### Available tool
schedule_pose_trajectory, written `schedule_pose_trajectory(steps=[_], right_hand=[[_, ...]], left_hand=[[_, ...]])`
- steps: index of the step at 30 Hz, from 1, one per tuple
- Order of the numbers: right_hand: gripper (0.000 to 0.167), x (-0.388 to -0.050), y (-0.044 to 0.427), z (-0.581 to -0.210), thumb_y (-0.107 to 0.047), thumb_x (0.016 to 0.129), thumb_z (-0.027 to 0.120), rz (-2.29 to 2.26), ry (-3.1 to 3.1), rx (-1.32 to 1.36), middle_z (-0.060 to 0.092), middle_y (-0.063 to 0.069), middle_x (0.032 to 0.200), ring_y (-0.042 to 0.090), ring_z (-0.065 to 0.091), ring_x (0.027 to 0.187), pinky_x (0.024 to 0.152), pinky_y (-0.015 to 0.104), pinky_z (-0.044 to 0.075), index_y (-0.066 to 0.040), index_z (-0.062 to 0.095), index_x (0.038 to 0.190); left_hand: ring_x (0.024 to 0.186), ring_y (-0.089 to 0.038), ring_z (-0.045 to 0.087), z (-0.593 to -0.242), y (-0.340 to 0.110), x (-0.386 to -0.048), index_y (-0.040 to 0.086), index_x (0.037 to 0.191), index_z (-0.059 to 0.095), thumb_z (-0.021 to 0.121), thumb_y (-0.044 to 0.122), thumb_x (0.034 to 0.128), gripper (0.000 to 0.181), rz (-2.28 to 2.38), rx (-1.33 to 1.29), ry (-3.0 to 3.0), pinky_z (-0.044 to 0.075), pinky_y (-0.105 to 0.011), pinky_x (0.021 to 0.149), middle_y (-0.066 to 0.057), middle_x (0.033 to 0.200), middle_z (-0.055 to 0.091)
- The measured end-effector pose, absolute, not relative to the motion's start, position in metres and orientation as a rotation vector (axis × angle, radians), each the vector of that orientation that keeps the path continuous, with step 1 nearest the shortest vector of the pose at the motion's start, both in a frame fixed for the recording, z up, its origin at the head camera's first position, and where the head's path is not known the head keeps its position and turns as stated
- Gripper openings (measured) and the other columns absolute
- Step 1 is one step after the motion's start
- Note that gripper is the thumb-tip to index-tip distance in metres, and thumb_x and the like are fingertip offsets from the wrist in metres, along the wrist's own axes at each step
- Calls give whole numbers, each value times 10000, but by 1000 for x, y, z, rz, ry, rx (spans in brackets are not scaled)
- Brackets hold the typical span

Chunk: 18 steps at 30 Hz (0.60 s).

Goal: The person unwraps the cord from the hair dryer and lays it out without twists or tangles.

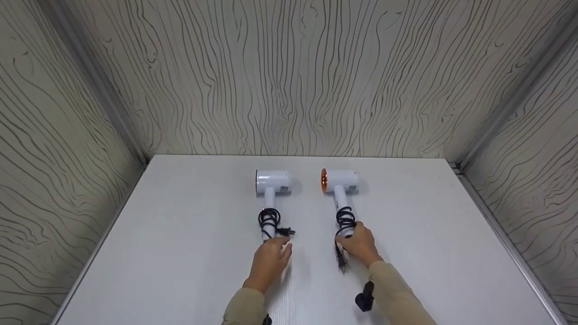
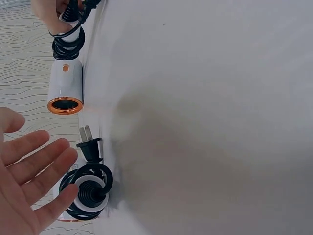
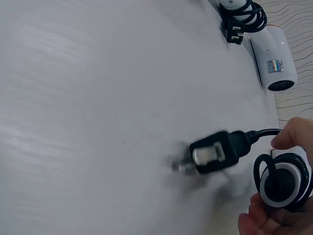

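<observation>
Two white hair dryers lie side by side, with black cords coiled round their handles. My left hand (image 1: 267,263) is at the handle end of the left hair dryer (image 1: 273,181). In the left wrist view its fingers (image 2: 41,164) are spread and straight beside the coiled cord and the two-pin plug (image 2: 89,149). My right hand (image 1: 361,243) grips the lower handle of the right hair dryer (image 1: 344,179), which has an orange-rimmed mouth. From that handle hangs a black plug (image 3: 215,152), blurred in the right wrist view, with thumb and fingers on either side of the handle.
The hair dryers rest on a white tabletop (image 1: 180,248). A wood-grain patterned panel (image 1: 280,81) stands behind it, and similar side panels (image 1: 49,180) rise left and right. Grey metal rails run along the table's sides.
</observation>
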State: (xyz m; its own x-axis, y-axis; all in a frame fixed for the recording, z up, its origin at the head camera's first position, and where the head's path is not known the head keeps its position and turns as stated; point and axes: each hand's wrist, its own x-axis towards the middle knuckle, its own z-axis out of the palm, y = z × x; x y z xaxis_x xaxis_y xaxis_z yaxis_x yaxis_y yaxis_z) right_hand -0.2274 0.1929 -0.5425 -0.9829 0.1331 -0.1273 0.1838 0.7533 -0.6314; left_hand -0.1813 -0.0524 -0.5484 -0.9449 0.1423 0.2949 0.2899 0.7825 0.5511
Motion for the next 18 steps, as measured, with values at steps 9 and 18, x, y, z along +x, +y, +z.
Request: schedule_pose_trajectory(steps=[9,18], right_hand=[[487,-228,195,-542,-288,858,601,-1125,2796,274,625,199,949,223,577,776,628,291,473,115,511,1117],[432,-228,198,-543,-249,860,632,-1240,2783,235,645,187,943,198,593,760,605,254,468,99,539,1098]], left_hand=[[877,-188,708,-550,-53,-180,46,1039,717,623,168,914,198,-883,-357,-2727,589,-303,761,-99,1026,745],[844,-179,705,-552,-55,-181,45,1024,714,619,159,911,186,-864,-394,-2709,585,-292,737,-93,1004,745]])
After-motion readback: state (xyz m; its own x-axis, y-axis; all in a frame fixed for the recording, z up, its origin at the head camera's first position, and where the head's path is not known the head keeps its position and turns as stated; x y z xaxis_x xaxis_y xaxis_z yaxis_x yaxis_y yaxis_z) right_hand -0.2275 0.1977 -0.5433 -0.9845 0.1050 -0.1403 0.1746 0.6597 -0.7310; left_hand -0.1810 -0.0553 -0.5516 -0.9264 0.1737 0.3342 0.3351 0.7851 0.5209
